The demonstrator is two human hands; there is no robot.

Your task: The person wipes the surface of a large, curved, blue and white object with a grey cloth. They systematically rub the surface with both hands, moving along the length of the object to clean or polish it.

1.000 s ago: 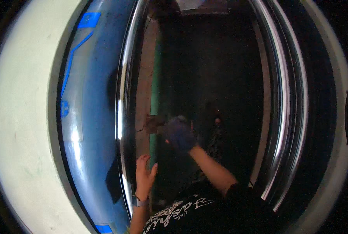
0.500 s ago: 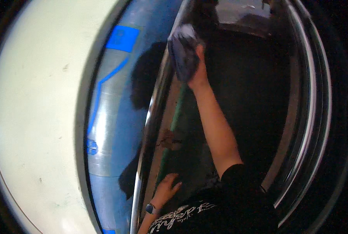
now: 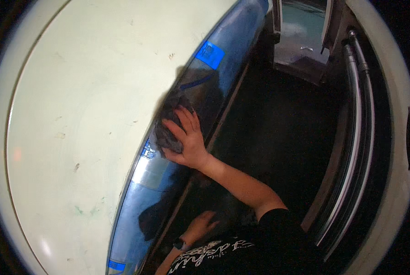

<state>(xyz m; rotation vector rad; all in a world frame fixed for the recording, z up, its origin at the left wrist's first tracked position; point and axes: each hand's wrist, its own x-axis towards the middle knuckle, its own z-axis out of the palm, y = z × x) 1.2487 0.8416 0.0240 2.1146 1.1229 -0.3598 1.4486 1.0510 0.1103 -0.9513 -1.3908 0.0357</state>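
Note:
My right hand (image 3: pixel 191 144) presses a dark grey cloth (image 3: pixel 167 136) against a long, glossy bluish panel (image 3: pixel 138 197), its fingers spread over the bunched fabric. Just above the cloth, a blue tape patch (image 3: pixel 209 55) sticks to the panel; a thin dark blue strip (image 3: pixel 195 82) lies between them. More blue tape (image 3: pixel 147 149) shows beside the cloth's lower edge. My left hand (image 3: pixel 200 228), with a dark watch on the wrist, hangs low near my body, fingers apart and nothing visible in it. Shadows fall across the panel.
A broad off-white surface (image 3: pixel 72 128) with scuffs and stains borders the panel on the left. Curved metal rails (image 3: pixel 355 110) run down the right side. At the far end stands a framed, reflective pane (image 3: pixel 303 32). The area between is very dark.
My right hand has come nearer and leftward with the cloth, from the panel's right edge onto the panel. The view has shifted to the left. My left hand stays low.

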